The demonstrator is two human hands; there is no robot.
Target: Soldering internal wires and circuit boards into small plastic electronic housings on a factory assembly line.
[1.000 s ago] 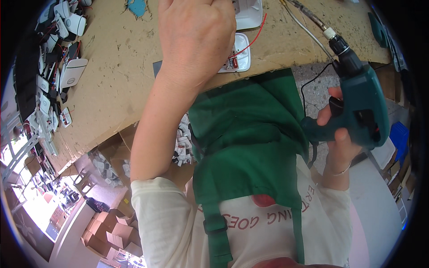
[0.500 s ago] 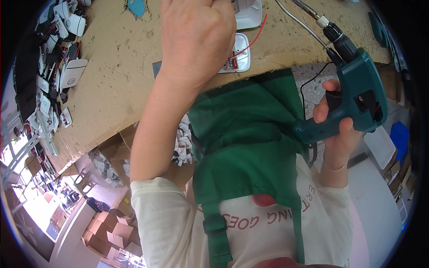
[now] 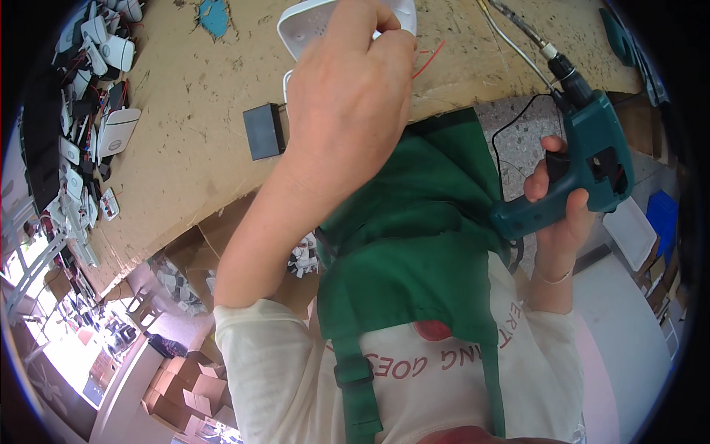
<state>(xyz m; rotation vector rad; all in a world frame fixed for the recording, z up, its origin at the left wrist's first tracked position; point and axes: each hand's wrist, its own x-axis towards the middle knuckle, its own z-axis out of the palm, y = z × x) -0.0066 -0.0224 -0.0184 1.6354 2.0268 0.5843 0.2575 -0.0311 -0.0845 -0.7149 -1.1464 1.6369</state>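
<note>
My right hand (image 3: 558, 185) is wrapped round the grip of a green pistol-shaped soldering gun (image 3: 599, 155), its metal tip and curved feed tube pointing to the far side over the bench. Over the near edge of the bench, my left hand (image 3: 351, 96) is closed with curled fingers on a white plastic shell (image 3: 299, 28), whose hollow inside shows in part. The fingertips are mostly hidden. A red wire (image 3: 430, 61) sticks out to the right of this hand. By the left wrist lies a black rectangular block (image 3: 262, 132). Beneath the hand, a white edge shows, mostly covered.
Many white plastic housings with wires (image 3: 115, 129) are heaped along the left side of the worn brown bench (image 3: 185, 148). A blue patch (image 3: 214, 18) marks its surface. My green apron (image 3: 414, 214) meets the bench edge. Open cardboard boxes (image 3: 196, 385) stand below left.
My left hand has come nearer and turned, and the white shell has shifted left with it. The black block now shows more fully. My right hand and the soldering gun have barely moved.
</note>
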